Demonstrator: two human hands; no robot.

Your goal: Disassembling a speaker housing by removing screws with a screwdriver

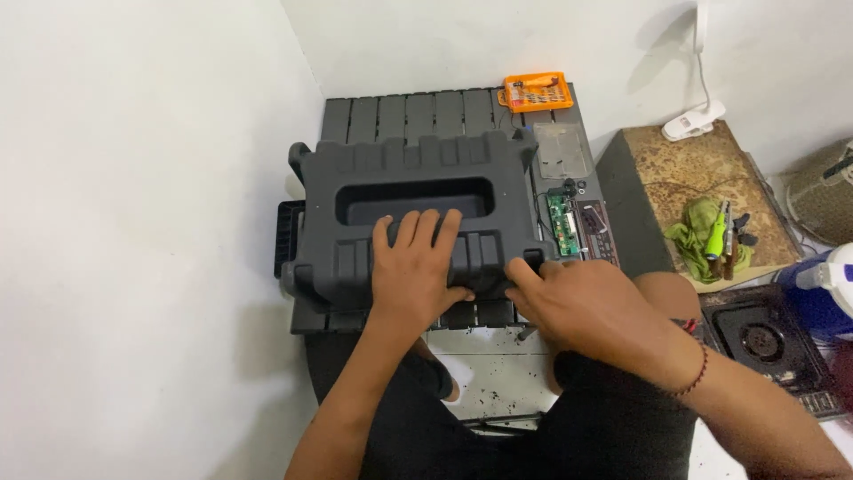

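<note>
A large dark grey plastic casing (400,169) with a rectangular recess lies on a ribbed black panel (418,114) on the floor. My left hand (416,267) rests flat on the casing's near edge, fingers spread. My right hand (582,302) presses its fingertips against the casing's lower right corner. It holds nothing that I can see. A green circuit board (562,222) lies beside the casing on the right.
An orange screwdriver bit set (535,91) and a clear plastic lid (562,149) sit at the panel's far right. A brown board (702,187) on the right carries a green cloth, a green-handled tool and pliers. A gas stove (764,338) and a white clip lamp (695,120) stand nearby.
</note>
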